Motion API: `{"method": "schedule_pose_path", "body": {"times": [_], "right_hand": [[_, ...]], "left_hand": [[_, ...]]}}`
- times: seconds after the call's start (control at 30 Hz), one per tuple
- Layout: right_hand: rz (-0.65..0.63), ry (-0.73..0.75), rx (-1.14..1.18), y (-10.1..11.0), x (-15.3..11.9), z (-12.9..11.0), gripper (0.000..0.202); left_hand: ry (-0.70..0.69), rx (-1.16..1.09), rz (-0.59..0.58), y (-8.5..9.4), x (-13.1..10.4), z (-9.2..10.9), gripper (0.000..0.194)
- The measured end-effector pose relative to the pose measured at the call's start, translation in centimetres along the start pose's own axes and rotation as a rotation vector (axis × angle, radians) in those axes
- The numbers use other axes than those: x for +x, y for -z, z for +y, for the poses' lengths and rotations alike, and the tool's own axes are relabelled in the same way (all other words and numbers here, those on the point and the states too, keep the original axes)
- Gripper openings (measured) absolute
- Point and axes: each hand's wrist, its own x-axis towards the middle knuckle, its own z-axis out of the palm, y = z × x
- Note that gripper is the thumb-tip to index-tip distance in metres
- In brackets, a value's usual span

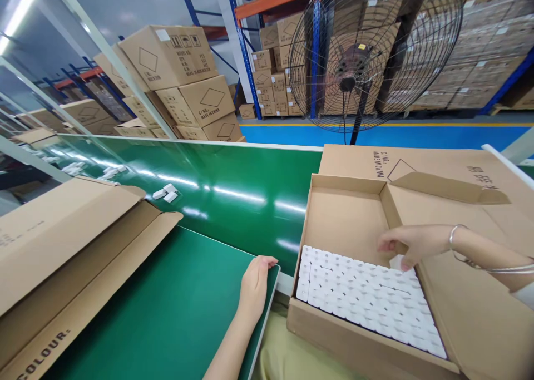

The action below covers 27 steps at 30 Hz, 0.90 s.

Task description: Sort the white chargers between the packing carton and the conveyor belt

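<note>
Small white boxes (170, 197) sit in loose little clusters along the left part of the green conveyor belt (250, 171), plus a whole bunch packed on the right. Near left there's a cardboard carton (62, 218) with its flaps folded out over a green tabletop (167, 302). Left hand (253, 288) is at that tabletop's far right corner, fingers curled together over it; can't tell if it's actually gripping. Right of that is an open shallow carton (367, 344), near half covered in tight rows of the boxes, far half showing bare cardboard. Right hand (417, 242) is over it, thumb against one box by the rows' far edge, but can't tell whether it's pinched or just touched.
</note>
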Motion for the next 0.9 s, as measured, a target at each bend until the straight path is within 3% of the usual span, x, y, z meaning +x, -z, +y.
{"method": "schedule_pose_path", "body": {"times": [0.23,0.5,0.7,0.9], "right_hand": [[-0.049,0.033,-0.122,-1.3,1.3,1.2,0.028],[-0.078,0.048,-0.129,-1.3,1.9,1.6,0.027],[-0.098,0.018,-0.046,-0.7,1.5,0.5,0.035],[-0.106,0.032,0.029,-1.1,1.3,-2.0,0.038]], "left_hand": [[-0.012,0.018,-0.003,0.0,-0.1,0.0,0.047],[-0.025,0.069,-0.080,0.3,0.1,-0.7,0.047],[-0.036,0.091,-0.083,0.4,0.0,-0.8,0.043],[-0.031,0.102,-0.085,0.3,0.0,-0.7,0.040]]}}
